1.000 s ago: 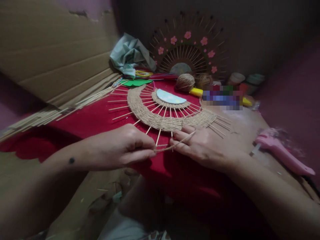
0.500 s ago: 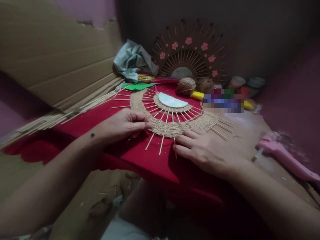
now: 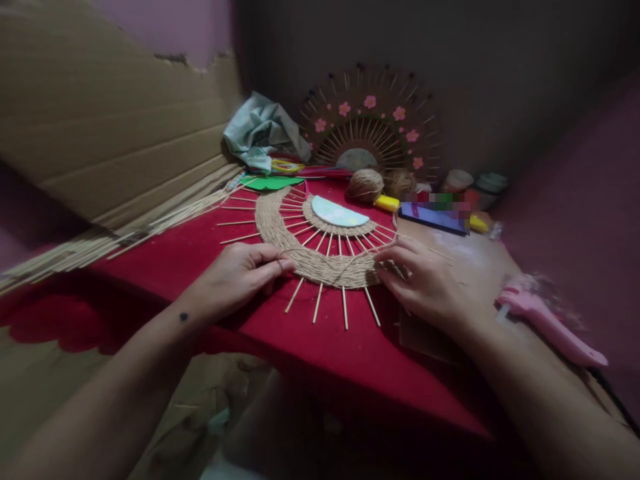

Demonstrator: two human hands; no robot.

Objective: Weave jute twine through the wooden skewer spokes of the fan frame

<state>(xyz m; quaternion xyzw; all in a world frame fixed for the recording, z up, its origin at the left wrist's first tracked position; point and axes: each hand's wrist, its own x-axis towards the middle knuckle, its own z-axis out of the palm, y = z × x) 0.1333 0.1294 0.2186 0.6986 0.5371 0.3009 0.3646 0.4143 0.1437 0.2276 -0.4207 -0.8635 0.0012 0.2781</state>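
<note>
A half-round woven fan (image 3: 325, 265) of tan twine on thin sticks lies on the red cloth (image 3: 310, 347), its curved side toward me. A pale blue half-disc (image 3: 340, 211) sits at its centre. At the band's lower left edge my left hand (image 3: 250, 273) is closed, thumb and forefinger pinching the twine (image 3: 286, 252); the exact grip is partly hidden. A loose strand crosses the band between my hands. My right hand (image 3: 425, 280) grips the lower right part of the band with bent fingers, covering some sticks there.
Behind stand a finished fan with pink flowers (image 3: 370, 101), twine balls (image 3: 366, 185), scissors (image 3: 287, 165) and a crumpled cloth (image 3: 265, 130). Loose sticks (image 3: 170, 217) lie left by cardboard (image 3: 125, 113). A phone (image 3: 435, 219) and a pink glue gun (image 3: 545, 317) are on the right.
My left hand has come from the front of the fan, where it pulled the twine taut, up to the band's left edge. My right hand has shifted right along the band, uncovering sticks.
</note>
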